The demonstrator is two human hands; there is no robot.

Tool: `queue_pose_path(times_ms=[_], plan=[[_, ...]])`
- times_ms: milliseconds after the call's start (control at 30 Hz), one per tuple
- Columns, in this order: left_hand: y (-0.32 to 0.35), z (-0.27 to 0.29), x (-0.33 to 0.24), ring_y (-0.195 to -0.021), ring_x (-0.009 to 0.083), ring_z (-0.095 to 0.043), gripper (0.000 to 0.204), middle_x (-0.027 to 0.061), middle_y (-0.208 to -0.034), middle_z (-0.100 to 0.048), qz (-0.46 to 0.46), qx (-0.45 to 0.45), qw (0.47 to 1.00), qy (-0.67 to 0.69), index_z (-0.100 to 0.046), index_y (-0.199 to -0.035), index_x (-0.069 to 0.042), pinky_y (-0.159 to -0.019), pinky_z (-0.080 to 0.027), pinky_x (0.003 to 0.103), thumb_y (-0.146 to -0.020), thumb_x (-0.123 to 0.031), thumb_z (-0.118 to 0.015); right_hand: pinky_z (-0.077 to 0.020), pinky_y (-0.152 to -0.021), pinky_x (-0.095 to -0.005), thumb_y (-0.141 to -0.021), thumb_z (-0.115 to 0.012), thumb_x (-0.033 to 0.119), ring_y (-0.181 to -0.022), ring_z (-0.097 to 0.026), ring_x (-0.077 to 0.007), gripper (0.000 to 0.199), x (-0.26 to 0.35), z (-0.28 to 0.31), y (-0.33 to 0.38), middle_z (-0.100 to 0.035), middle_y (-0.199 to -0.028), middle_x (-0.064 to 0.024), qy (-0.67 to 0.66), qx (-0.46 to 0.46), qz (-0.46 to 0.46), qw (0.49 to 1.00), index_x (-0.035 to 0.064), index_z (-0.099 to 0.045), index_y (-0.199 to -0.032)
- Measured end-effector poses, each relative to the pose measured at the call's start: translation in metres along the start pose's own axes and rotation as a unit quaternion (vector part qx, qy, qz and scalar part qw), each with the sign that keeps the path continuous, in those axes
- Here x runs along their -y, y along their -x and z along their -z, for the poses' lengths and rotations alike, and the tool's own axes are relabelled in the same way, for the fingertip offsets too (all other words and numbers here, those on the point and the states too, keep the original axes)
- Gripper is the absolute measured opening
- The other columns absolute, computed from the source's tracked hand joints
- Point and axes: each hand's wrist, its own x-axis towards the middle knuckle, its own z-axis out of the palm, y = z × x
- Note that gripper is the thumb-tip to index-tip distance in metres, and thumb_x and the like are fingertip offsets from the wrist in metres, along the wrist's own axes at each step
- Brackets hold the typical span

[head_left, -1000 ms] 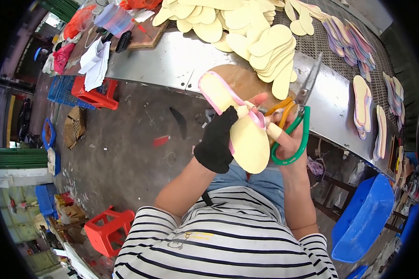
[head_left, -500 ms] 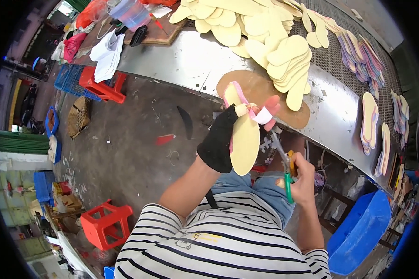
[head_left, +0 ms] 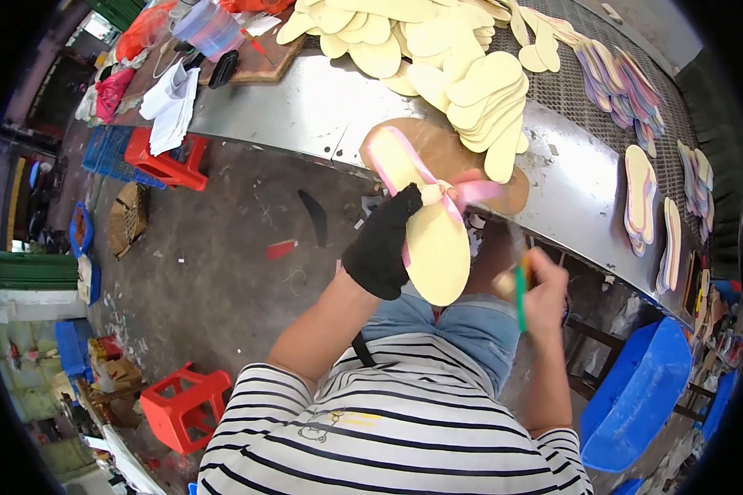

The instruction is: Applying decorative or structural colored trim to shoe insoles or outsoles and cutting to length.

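Centrally, the left hand [head_left: 381, 252], in a black glove, has its fingers [head_left: 407, 206] curled tight around a pale yellow sandal sole [head_left: 432, 239] with a pink strap [head_left: 437, 188], held up in the air just short of the metal surface [head_left: 322, 107]. The sole's toe end points toward 11 o'clock and its heel toward 5 o'clock. At 4 o'clock from the sole, the right hand [head_left: 545, 289] is blurred, its fingers closed around the green handle of scissors [head_left: 519, 290]; the blades cannot be made out. At 12 o'clock from the sole, a heap of yellow soles [head_left: 437, 45] lies on the surface, with pink-edged soles [head_left: 642, 194] in a row at 2 o'clock. At 10 o'clock sit a white stack of paper [head_left: 172, 103], a red crate [head_left: 163, 161] and a blue crate [head_left: 107, 148]. A red stool [head_left: 186, 404] stands on the floor at 8 o'clock, and a blue bin [head_left: 640, 396] at 4 o'clock.
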Motion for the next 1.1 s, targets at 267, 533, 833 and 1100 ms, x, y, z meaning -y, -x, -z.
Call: queue_pose_path(times_ms=[267, 533, 833, 1100], plan=[[-0.003, -0.005, 0.007, -0.086, 0.0146, -0.061, 0.029, 0.0084, -0.103, -0.062, -0.042, -0.075, 0.990, -0.112, -0.055, -0.111, -0.002, -0.076, -0.051, 0.030, -0.085, -0.014, -0.060, -0.0454, -0.076, -0.0383, -0.075, -0.066, 0.015, -0.088, -0.058, -0.0327, 0.028, -0.004, 0.071, -0.069, -0.060, -0.095, -0.0180, 0.348, -0.139, 0.053, 0.925, -0.0023, -0.060, -0.096], [-0.014, -0.008, 0.014, -0.081, 0.0122, -0.062, 0.021, 0.0057, -0.092, -0.064, -0.120, -0.100, 0.931, -0.329, -0.061, -0.100, -0.001, -0.071, -0.050, 0.028, -0.083, -0.013, -0.063, -0.0363, -0.055, -0.0232, -0.088, -0.057, 0.011, -0.061, -0.044, -0.0083, 0.016, 0.068, -0.007, -0.054, -0.048, -0.067, -0.0001, -0.181, 0.111, 0.068, 0.975, -0.0008, -0.054, -0.078], [-0.023, 0.010, 0.026, -0.083, 0.0142, -0.060, 0.026, 0.0062, -0.099, -0.062, -0.262, -0.128, 0.863, -0.412, -0.055, -0.110, -0.001, -0.075, -0.050, 0.029, -0.089, -0.017, -0.056, -0.0366, -0.057, -0.0168, -0.083, -0.064, 0.008, -0.067, -0.047, -0.0011, 0.014, 0.054, -0.009, -0.045, -0.053, -0.073, 0.0037, -0.333, 0.080, 0.020, 0.939, 0.0017, -0.053, -0.077], [-0.003, -0.014, 0.020, -0.070, 0.0196, -0.060, 0.025, 0.0109, -0.077, -0.062, -0.123, 0.006, 0.813, -0.569, -0.060, -0.096, 0.001, -0.064, -0.046, 0.033, -0.089, -0.022, -0.054, -0.0385, -0.061, -0.0220, -0.090, -0.056, 0.018, -0.067, -0.047, -0.0058, 0.021, 0.073, 0.021, -0.077, -0.054, -0.069, 0.0028, -0.283, 0.113, 0.029, 0.952, 0.0002, -0.056, -0.078]])
